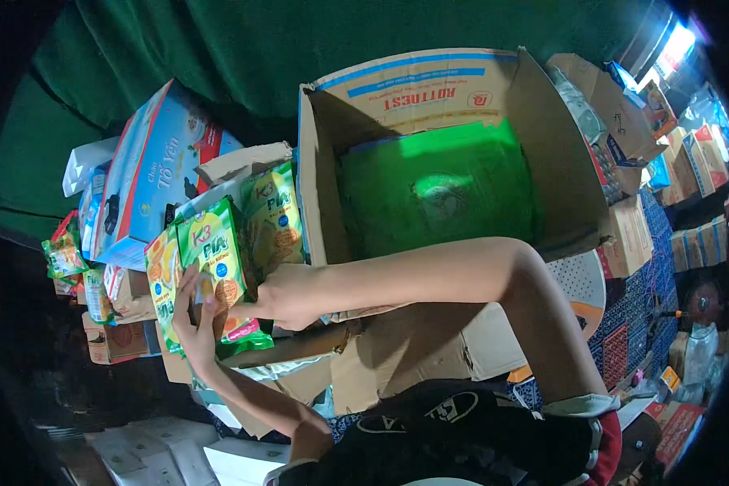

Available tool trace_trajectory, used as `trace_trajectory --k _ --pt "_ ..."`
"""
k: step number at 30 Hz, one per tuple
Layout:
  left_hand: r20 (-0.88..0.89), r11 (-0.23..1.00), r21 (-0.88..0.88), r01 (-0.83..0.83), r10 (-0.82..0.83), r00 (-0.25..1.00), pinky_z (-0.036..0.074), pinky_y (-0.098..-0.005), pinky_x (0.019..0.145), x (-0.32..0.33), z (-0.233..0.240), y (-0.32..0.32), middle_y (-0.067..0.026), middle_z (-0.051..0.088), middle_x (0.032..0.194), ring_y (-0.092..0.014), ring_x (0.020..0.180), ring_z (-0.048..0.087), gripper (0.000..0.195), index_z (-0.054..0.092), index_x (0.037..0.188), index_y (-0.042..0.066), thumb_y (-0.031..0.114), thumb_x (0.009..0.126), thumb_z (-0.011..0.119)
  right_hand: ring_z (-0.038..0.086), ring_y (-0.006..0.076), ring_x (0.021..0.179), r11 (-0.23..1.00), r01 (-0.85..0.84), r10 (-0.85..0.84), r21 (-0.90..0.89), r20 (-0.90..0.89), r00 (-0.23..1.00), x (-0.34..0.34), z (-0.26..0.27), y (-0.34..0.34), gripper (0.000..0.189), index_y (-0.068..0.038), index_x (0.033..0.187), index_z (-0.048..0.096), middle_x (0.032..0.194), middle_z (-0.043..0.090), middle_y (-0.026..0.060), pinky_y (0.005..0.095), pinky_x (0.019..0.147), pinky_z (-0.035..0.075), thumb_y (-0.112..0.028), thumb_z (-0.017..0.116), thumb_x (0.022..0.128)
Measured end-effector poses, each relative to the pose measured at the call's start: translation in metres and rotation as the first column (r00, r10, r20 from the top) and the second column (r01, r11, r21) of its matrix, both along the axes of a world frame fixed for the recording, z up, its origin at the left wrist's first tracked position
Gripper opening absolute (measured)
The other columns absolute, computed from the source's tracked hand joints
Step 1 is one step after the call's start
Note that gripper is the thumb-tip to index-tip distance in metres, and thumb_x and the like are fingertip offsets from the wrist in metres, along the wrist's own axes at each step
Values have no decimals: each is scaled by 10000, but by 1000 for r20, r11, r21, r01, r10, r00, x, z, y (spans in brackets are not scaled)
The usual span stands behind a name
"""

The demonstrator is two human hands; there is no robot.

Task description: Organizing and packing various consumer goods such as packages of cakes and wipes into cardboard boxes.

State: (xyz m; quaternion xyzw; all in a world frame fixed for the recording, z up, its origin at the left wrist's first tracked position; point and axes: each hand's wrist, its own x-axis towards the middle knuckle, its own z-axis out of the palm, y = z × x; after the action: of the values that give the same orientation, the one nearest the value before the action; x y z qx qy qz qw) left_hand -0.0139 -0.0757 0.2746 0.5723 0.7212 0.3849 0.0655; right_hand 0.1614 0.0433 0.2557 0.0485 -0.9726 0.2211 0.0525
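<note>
My left hand (pixel 197 322) spreads its fingers over the front of a green and yellow K3 pía cake packet (pixel 209 243), gripping its lower left part. From the right, my right hand (pixel 288 297) reaches across to the same packet, one finger lying along its front; its other fingers are curled and partly hidden. Another packet (pixel 161 273) stands against the left side of this one. Behind, a similar packet (pixel 276 222) rests upright in an open carton (pixel 249 159). To the right stands a large open cardboard box (pixel 413 91) with a shiny green surface (pixel 437 188) inside.
A blue printed carton (pixel 152 176) leans at the left, beside small snack packets (pixel 64 258). Cardboard flaps (pixel 395 346) extend below my right forearm. A perforated white plastic stool (pixel 580 279) and stacked cartons (pixel 629 237) are at the right. White boxes (pixel 249 458) lie lower left.
</note>
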Motion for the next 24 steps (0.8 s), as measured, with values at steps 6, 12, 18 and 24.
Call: trace_trajectory --k 6,12,18,24 --pt "-13 999 4 -32 32 999 312 -332 962 2 1 0 -128 514 1181 -227 1139 442 346 539 1083 -26 187 813 570 563 295 482 998 -14 13 58 13 1000 0 3 4 659 -173 1330 263 542 522 135 415 449 462 -144 519 724" --pt "38 998 58 5 -8 999 305 -343 974 -5 -5 -2 -155 524 1163 -269 1166 426 296 544 1055 -37 -24 766 485 552 308 449 976 200 -202 -80 -16 979 -2 4 0 691 49 1253 209 537 537 143 416 413 440 -143 551 684" --pt "53 998 55 -17 14 998 367 -291 872 2 -5 3 -134 541 1144 -213 1048 500 268 569 1023 -25 117 796 574 624 256 642 960 91 -179 265 327 928 0 -1 5 80 -45 599 628 650 615 127 363 479 458 -106 593 562" --pt "29 997 69 -25 23 999 371 -192 545 -3 -6 -7 -81 544 1150 -123 920 532 252 601 1019 27 108 781 590 616 260 608 942 90 -187 324 281 941 1 -7 -12 115 -51 618 621 631 609 116 372 488 465 -154 606 571"
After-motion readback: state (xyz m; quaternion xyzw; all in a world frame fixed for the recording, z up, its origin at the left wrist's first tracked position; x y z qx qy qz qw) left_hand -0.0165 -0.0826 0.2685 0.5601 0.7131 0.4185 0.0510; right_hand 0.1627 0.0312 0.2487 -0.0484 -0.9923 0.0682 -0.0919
